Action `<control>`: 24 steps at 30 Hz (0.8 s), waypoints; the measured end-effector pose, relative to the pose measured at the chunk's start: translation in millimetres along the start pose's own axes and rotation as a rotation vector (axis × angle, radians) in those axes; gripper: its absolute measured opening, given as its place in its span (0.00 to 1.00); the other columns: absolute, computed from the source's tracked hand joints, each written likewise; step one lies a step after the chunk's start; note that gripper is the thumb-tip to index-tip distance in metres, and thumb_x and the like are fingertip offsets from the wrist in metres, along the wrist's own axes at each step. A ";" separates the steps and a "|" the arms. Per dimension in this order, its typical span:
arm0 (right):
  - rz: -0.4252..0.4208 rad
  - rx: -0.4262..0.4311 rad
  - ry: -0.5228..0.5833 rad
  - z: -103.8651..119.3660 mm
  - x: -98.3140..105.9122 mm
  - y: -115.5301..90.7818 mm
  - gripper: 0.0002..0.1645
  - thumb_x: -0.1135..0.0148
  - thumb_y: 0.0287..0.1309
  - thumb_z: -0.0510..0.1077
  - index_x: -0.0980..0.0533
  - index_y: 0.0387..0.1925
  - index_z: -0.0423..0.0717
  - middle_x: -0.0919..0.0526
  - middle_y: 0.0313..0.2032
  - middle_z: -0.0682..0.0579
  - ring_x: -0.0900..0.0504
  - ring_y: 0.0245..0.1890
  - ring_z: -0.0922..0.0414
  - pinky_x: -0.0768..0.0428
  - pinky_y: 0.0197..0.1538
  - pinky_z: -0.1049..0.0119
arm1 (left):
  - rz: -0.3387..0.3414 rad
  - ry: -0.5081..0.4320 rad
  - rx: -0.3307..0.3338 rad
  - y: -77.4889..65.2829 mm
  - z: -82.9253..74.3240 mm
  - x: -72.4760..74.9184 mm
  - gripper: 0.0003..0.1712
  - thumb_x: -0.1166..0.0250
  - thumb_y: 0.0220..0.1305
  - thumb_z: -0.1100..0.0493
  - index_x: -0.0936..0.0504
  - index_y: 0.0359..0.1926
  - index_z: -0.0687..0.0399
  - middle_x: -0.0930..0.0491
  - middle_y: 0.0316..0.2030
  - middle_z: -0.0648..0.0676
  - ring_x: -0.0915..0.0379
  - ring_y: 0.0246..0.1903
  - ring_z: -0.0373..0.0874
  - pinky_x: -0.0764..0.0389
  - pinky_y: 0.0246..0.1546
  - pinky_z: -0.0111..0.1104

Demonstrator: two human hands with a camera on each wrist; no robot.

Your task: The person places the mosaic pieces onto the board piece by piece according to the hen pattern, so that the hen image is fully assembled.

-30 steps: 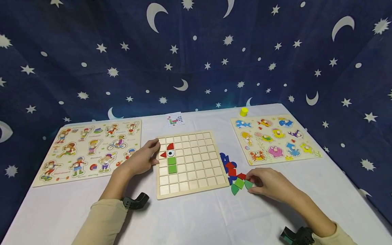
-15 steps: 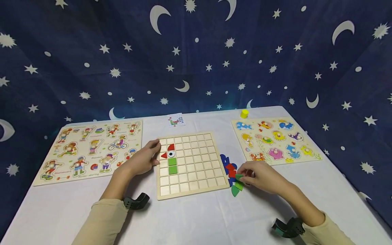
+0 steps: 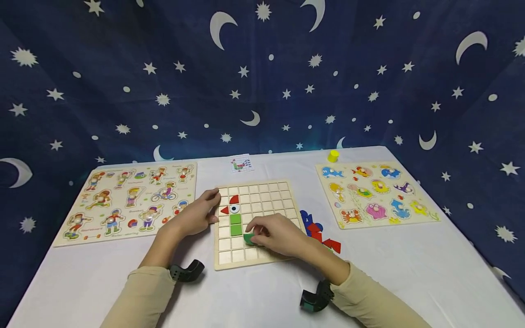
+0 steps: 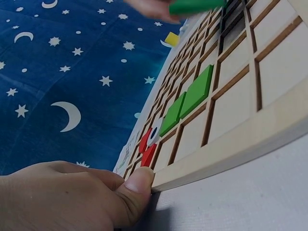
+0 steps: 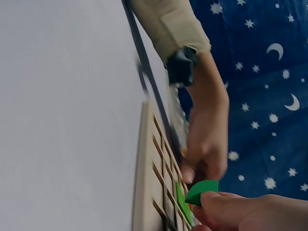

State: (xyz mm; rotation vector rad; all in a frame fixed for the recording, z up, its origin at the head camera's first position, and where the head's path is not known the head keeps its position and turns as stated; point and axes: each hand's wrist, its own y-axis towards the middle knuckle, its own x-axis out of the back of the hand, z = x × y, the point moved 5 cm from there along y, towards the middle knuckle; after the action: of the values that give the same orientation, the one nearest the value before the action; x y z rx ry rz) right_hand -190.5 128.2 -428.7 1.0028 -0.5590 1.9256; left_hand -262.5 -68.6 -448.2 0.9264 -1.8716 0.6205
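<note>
My left hand point(image 3: 194, 216) grips the left edge of a wooden grid board point(image 3: 262, 193), the thumb at its rim in the left wrist view. Between thumb and fingers, my right hand point(image 3: 283, 232) pinches a dark green quarter-circle tile point(image 5: 202, 191), low over the board's grid. Set in the board's left part are a red quarter-circle tile point(image 3: 234, 199), a round eye tile point(image 3: 234, 208), a red triangle tile point(image 3: 224, 210) and two green square tiles point(image 3: 236, 230) in a column. The held tile overlaps cells right and below the lower green square.
Loose blue tiles point(image 3: 303, 216) and red tiles point(image 3: 334, 246) lie right of the board, partly behind my right arm. A small picture card point(image 3: 241, 164) lies behind it. Puzzle boards with athletes point(image 3: 119, 200) and sea animals point(image 3: 410, 219) flank it; a yellow cylinder point(image 3: 333, 156) stands back right.
My right hand has picked the dark green quarter-circle tile from the loose pile and carried it left over the grid board. The left hand keeps its hold on the edge.
</note>
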 end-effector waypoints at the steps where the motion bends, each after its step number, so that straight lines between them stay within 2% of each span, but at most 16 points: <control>1: -0.001 0.008 -0.003 2.1 -4.5 4.1 0.09 0.34 0.56 0.48 0.20 0.40 0.56 0.22 0.26 0.67 0.27 0.25 0.70 0.27 0.32 0.76 | 0.000 -0.001 0.003 -0.1 0.4 -0.5 0.39 0.36 0.61 0.60 0.42 0.69 0.67 0.49 0.71 0.67 0.43 0.67 0.62 0.34 0.63 0.49; 9: -0.076 0.035 0.014 3.4 -20.5 17.3 0.06 0.33 0.55 0.48 0.18 0.36 0.55 0.19 0.25 0.66 0.26 0.25 0.72 0.27 0.32 0.77 | -0.003 -0.013 0.019 -0.7 0.1 1.4 0.39 0.36 0.61 0.60 0.42 0.69 0.68 0.48 0.71 0.66 0.42 0.67 0.61 0.34 0.64 0.48; 13: -0.120 0.050 0.005 2.6 -21.8 14.7 0.06 0.34 0.56 0.48 0.17 0.37 0.55 0.19 0.26 0.66 0.27 0.25 0.71 0.28 0.31 0.77 | -0.007 -0.008 0.011 -0.4 -2.7 3.7 0.39 0.36 0.61 0.60 0.42 0.69 0.68 0.48 0.71 0.66 0.42 0.67 0.61 0.35 0.64 0.49; 24: -0.174 0.083 -0.022 1.0 -27.1 10.5 0.09 0.33 0.55 0.49 0.15 0.39 0.56 0.19 0.30 0.64 0.28 0.26 0.70 0.30 0.31 0.77 | -0.010 -0.020 0.006 1.0 -1.5 1.9 0.39 0.36 0.61 0.61 0.42 0.69 0.68 0.48 0.71 0.66 0.43 0.68 0.61 0.35 0.64 0.49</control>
State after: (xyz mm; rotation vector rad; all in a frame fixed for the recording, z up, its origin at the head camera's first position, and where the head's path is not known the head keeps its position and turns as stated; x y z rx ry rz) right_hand -191.0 108.6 -450.4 1.0892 -0.3933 1.7972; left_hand -263.1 -67.6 -445.9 0.9484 -1.8832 0.6128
